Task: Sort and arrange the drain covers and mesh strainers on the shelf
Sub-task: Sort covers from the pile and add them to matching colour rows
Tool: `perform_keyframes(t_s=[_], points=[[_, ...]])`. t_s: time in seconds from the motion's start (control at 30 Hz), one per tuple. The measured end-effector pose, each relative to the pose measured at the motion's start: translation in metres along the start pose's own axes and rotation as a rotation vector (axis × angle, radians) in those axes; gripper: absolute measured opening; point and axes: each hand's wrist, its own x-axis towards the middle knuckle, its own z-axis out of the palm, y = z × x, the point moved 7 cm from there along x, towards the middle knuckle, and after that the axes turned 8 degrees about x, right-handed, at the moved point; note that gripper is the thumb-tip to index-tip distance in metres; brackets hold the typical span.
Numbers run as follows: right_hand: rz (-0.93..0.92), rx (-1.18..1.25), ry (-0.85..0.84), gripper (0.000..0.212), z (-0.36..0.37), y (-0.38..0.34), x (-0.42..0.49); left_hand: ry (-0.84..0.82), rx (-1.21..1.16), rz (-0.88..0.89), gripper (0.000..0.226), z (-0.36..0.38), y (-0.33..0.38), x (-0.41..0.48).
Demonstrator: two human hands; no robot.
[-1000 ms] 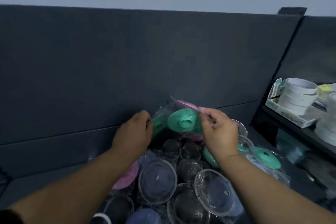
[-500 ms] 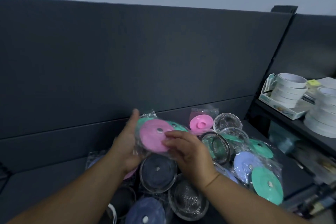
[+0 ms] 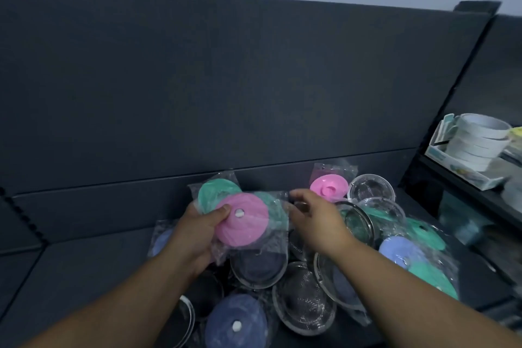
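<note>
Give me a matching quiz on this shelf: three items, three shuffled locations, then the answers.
1 bagged pink flat round drain cover, white centre
2 dark blue round drain cover, white centre
3 stack of white tape rolls

A on the side shelf, far right
B front, nearest the camera
C gripped in the left hand

Pairs: 1-C, 2-B, 3-A

One view, head-worn, wide-angle. Faces forward and down along both forearms onto a dark shelf (image 3: 84,263). Close range: left hand (image 3: 195,230) and right hand (image 3: 316,220) sit mid-frame, pink drain cover (image 3: 241,219) between them, below centre. Back panel (image 3: 226,79) fills the upper half; a side bay with tape rolls (image 3: 477,138) clips the right edge.
</note>
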Motion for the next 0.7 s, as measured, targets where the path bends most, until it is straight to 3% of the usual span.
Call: perform_keyframes(t_s=[0.17, 0.3, 0.37, 0.57, 0.7], points=[[-0.088, -0.126, -0.267, 0.043, 0.034, -0.007, 0.003, 0.071, 0.013, 0.027, 0.038, -0.006, -0.004, -0.005], [-0.116, -0.276, -0.417, 0.092, 0.054, 0.009, 0.027, 0.138, -0.007, 0.047, 0.035, -0.01, -0.011, -0.013], [-0.08, -0.266, -0.488, 0.101, 0.063, 0.019, 0.036, 0.175, -0.028, 0.047, 0.033, -0.013, -0.017, -0.018], [-0.145, -0.157, -0.457, 0.088, 0.066, 0.017, 0.039, 0.338, -0.082, 0.052, 0.026, -0.036, -0.025, -0.035], [-0.32, -0.153, -0.283, 0.027, 0.056, -0.004, 0.037, 0.362, -0.224, 0.001, 0.031, -0.046, -0.022, -0.045]])
